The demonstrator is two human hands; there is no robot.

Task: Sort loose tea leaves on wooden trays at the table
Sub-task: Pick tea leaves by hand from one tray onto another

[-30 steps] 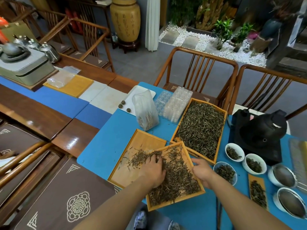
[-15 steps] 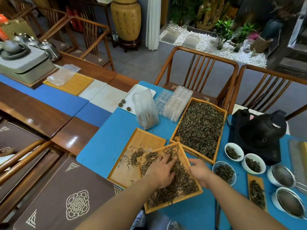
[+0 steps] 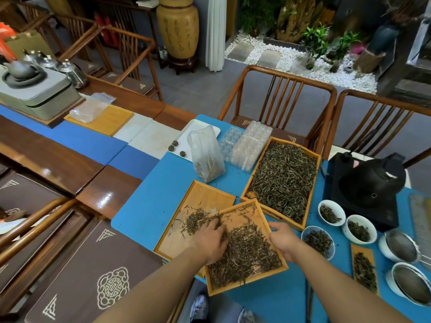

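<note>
— Head view: which step?
— Left hand [image 3: 211, 241], fingers spread flat, rakes dark loose tea leaves [image 3: 245, 250] off the tilted wooden tray [image 3: 247, 282]; right hand [image 3: 283, 241] grips its edge.
— Next?
— Probably sweep more leftward.

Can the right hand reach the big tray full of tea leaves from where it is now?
Probably yes. The right hand holds the right edge of the near tray, and the full tray lies just beyond it, with nothing standing between them.

black kettle [image 3: 370, 183] on its base, 2 wooden chairs [image 3: 279, 94], tall yellow urn [image 3: 178, 26]
</note>
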